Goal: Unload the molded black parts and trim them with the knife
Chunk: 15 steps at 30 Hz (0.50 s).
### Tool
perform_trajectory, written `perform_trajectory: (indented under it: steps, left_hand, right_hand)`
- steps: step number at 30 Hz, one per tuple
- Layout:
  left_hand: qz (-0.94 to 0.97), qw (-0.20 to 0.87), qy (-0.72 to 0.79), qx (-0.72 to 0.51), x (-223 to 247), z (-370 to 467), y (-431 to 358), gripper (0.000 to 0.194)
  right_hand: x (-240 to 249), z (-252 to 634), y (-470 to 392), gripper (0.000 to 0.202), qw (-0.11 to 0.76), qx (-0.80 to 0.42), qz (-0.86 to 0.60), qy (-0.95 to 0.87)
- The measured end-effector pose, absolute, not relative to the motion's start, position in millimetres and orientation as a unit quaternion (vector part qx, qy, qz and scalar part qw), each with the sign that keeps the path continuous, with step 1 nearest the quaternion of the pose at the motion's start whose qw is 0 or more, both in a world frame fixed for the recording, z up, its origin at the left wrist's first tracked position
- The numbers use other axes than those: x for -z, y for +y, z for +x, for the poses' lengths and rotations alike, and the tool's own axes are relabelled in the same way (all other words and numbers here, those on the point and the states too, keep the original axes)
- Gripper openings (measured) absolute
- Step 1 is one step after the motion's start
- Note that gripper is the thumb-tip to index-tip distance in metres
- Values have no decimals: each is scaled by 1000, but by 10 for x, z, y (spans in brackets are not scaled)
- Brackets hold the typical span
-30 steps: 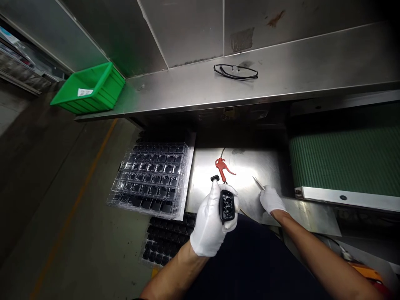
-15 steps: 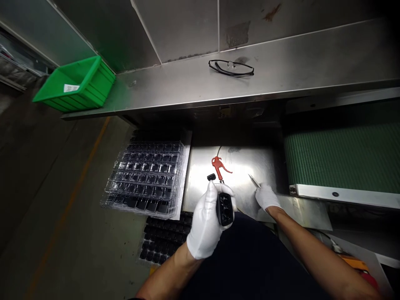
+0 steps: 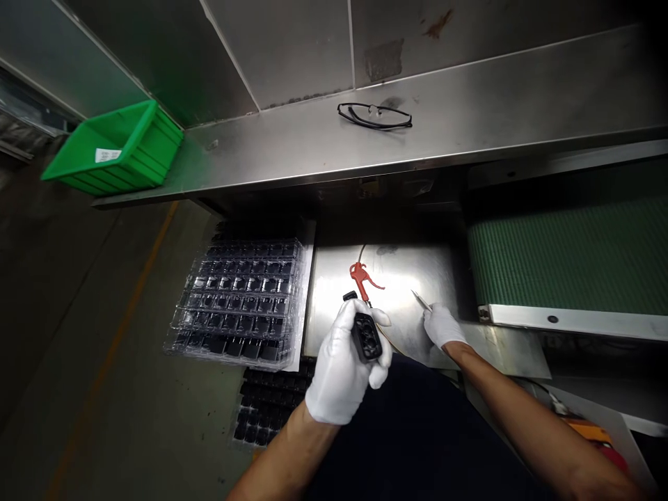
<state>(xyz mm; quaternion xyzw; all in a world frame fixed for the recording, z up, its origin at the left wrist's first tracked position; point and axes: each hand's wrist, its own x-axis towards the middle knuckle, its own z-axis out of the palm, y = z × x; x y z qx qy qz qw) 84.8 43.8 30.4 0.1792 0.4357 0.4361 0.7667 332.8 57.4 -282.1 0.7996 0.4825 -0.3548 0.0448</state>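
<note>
My left hand [image 3: 342, 365], in a white glove, holds a small black plastic part [image 3: 366, 336] with several recesses, raised above the front edge of the lit steel plate [image 3: 412, 271]. My right hand [image 3: 442, 325], also gloved, rests on the plate and grips thin metal tweezers [image 3: 420, 300] that point up and left. A red air blow gun [image 3: 364, 277] lies on the plate just beyond the black part, with a small black piece [image 3: 349, 296] beside it.
A stack of clear blister trays [image 3: 243, 299] with black parts stands left of the plate; more black trays [image 3: 266, 407] lie below. A green conveyor belt [image 3: 568, 254] runs at right. On the steel shelf [image 3: 470, 118] lie eyeglasses [image 3: 374, 115] and a green bin [image 3: 117, 146].
The left hand has turned the black part so it tilts more and sits slightly lower and left. The right hand with the tweezers has stayed on the plate. The view has drifted slightly.
</note>
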Motion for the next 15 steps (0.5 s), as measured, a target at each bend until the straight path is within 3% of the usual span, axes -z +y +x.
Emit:
perform_trajectory:
  steps: [4,10,15]
  left_hand:
    - [65,793,433,-423,-190,836,515,21]
    - [52,801,486,-345,41,815,511,46]
    - [58,810,470,-346,111,806,464,52]
  right_hand:
    - [2871,3349,570,22,44,358,798,483]
    - [2883,3365,565,23,40,360,798,482]
    - [2801,3362,561,24,34,364,792,489]
